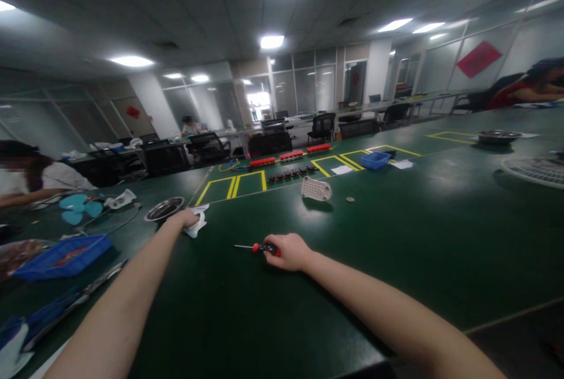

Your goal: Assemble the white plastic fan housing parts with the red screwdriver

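the right hand point(288, 251) is wrapped round the screwdriver point(259, 248) at the green tabletop point(211, 308); the screwdriver's tip meets no part, so no screw is being driven. left of the screwdriver, the left hand point(182, 219) touches a white crumpled piece point(197, 227); whether it grips, i cannot tell. the teal fan blade point(76, 208), farther left, and perforated white part point(316, 190), beyond the screwdriver, lie apart, untouched.

Ceiling lts point(272, 42) on; glass partitions point(304, 86) at bk; blk chairs point(323, 126) nr far desks point(400, 101)
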A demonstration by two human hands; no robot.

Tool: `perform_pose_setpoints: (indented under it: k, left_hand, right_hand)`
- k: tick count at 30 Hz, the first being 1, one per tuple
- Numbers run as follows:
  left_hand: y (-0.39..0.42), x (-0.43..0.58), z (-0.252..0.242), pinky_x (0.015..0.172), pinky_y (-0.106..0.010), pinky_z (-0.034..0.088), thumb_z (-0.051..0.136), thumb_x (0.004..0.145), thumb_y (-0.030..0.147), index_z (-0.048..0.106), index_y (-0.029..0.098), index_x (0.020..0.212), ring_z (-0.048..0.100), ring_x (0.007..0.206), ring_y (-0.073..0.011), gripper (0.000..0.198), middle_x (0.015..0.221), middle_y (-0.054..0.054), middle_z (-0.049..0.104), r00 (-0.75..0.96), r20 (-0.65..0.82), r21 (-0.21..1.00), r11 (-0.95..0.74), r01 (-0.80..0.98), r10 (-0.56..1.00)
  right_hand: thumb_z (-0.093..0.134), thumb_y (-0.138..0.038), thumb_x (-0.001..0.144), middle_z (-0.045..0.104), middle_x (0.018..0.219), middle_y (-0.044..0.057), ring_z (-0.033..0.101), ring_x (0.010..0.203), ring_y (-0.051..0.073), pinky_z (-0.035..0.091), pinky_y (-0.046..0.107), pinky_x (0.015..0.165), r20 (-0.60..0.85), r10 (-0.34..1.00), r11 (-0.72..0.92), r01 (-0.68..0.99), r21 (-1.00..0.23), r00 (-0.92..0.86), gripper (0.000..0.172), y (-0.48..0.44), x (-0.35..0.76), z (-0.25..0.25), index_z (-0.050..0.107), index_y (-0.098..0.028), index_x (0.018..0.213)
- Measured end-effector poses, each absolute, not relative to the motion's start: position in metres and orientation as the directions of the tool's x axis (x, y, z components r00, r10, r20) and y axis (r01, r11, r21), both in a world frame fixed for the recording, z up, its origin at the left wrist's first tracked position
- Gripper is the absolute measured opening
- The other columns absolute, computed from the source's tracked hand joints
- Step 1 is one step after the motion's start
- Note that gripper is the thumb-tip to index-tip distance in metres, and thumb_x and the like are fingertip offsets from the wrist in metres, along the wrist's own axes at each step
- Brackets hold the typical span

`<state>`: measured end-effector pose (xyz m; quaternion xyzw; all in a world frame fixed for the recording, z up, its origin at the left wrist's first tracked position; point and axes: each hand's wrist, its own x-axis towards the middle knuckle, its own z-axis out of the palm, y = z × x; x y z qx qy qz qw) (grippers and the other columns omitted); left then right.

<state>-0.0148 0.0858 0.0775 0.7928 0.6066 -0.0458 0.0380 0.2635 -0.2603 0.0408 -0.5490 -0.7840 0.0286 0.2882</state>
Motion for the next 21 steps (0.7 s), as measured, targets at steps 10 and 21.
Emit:
perform_pose_setpoints:
  k: [10, 21]
  left_hand:
    - [0.087, -0.013, 0.087, 0.086, -0.050, 0.047, 0.058, 0.070, 0.039, 0.056, 0.012, 0.123, 0.059, 0.110, -0.0409, 0.059, 0.123, -0.027, 0.061, 0.242, -0.013, -0.141, -0.241, 0.960, 0.970]
    - [0.049, -0.001, 0.101, 0.101, -0.051, 0.036, 0.047, 0.082, 0.032, 0.054, 0.010, 0.123, 0.043, 0.128, -0.0383, 0.048, 0.132, -0.024, 0.052, 0.383, 0.150, -0.190, -0.353, 0.916, 0.912]
  right_hand:
    - [0.052, -0.039, 0.090, 0.070, 0.087, 0.002, 0.065, 0.070, 0.013, 0.046, 0.023, 0.064, 0.427, 0.881, 0.375, 0.849, -0.371, -0.203, 0.026, -0.258, 0.266, 0.039, 0.061, -0.022, 0.108]
    - [0.053, -0.039, 0.090, 0.069, 0.093, 0.003, 0.065, 0.077, 0.015, 0.047, 0.025, 0.068, 0.392, 0.895, 0.372, 0.840, -0.395, -0.212, 0.029, -0.258, 0.265, 0.039, 0.058, -0.022, 0.113]
